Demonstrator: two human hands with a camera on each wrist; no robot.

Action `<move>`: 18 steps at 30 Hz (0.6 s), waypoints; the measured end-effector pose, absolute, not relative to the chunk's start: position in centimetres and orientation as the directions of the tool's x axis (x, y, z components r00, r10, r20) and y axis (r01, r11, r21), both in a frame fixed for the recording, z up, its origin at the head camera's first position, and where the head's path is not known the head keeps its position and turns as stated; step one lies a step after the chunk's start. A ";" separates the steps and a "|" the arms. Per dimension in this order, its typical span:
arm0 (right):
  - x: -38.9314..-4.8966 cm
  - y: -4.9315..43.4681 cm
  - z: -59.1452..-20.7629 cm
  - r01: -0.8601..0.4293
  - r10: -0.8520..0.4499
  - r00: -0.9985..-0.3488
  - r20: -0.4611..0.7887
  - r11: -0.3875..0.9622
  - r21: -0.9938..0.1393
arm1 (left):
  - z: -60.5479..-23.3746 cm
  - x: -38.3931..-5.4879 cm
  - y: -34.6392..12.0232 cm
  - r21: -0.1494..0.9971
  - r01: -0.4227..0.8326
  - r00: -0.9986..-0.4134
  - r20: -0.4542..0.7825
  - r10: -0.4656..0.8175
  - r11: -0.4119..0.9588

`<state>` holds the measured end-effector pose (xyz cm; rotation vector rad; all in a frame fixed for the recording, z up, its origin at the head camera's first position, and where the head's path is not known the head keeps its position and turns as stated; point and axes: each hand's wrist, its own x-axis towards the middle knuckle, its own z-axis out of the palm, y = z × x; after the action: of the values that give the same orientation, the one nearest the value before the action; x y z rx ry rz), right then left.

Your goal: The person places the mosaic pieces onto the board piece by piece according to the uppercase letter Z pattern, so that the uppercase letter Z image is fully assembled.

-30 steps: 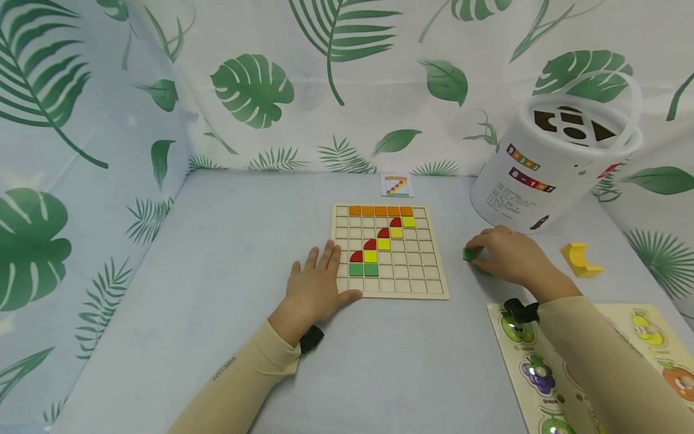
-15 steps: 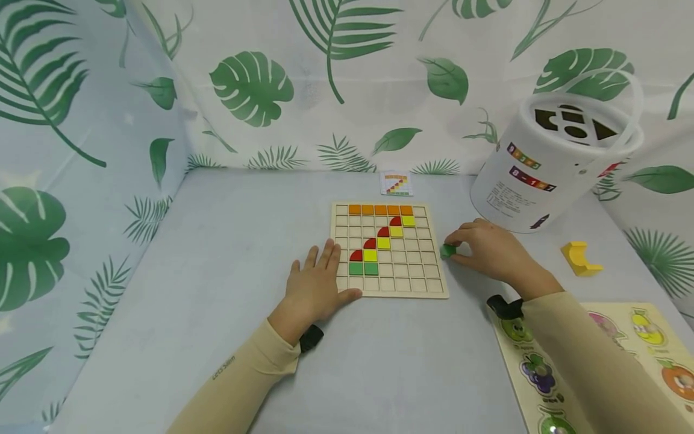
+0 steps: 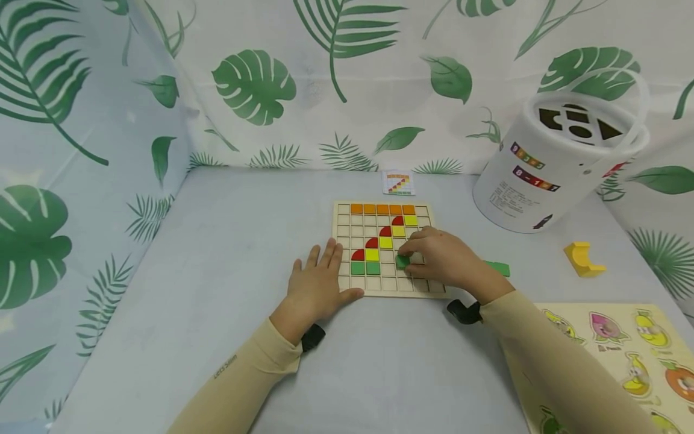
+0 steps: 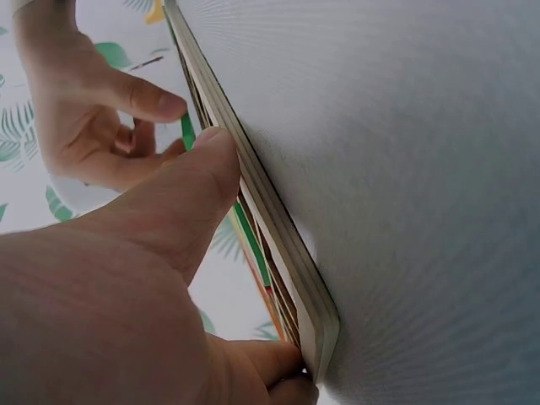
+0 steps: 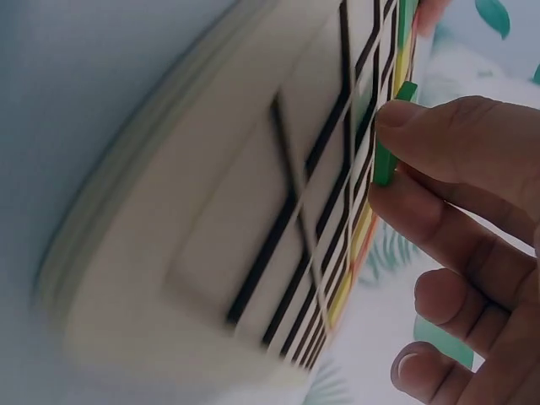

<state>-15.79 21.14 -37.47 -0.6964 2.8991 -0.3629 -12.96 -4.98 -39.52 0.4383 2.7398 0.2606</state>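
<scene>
A square wooden grid board (image 3: 387,288) lies on the table. Orange squares (image 3: 382,209) fill part of its far row. A diagonal of red quarter-round tiles (image 3: 385,232) and yellow square tiles (image 3: 385,242) leads down to two green square tiles (image 3: 365,267). My left hand (image 3: 314,289) rests with spread fingers at the board's left edge, its thumb by the near left corner. Between thumb and index finger, my right hand (image 3: 440,258) pinches another green square tile (image 5: 386,156) just above the grid, right of the placed green ones. Whether it touches the board is unclear.
Behind the board lies a small pattern card (image 3: 398,182). More green (image 3: 497,268) shows on the table past the right wrist. A white bucket (image 3: 520,193) with a slotted lid, a yellow curved block (image 3: 582,259) and a fruit puzzle board (image 3: 596,361) stand or lie at right.
My right hand has carried the green tile leftward from the table beside the board to above the grid. Green on the table has come into view behind it. My left hand has stayed put.
</scene>
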 end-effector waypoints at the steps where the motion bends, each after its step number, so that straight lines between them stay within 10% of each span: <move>1: -15.8 20.8 -37.5 -0.434 -0.468 -0.880 -0.078 0.861 -0.264 | -39.5 -13.0 -5.0 0.233 0.267 -0.890 -0.313 0.332 0.935; 18: -15.7 18.8 -37.7 -0.506 -0.532 -0.843 -0.080 0.835 -0.215 | -39.6 -13.2 -4.8 0.217 0.274 -0.888 -0.316 0.333 0.937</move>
<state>-15.71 18.78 -37.71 -0.8176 2.8775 -0.2798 -13.19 -4.79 -39.64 0.4443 2.7403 0.2368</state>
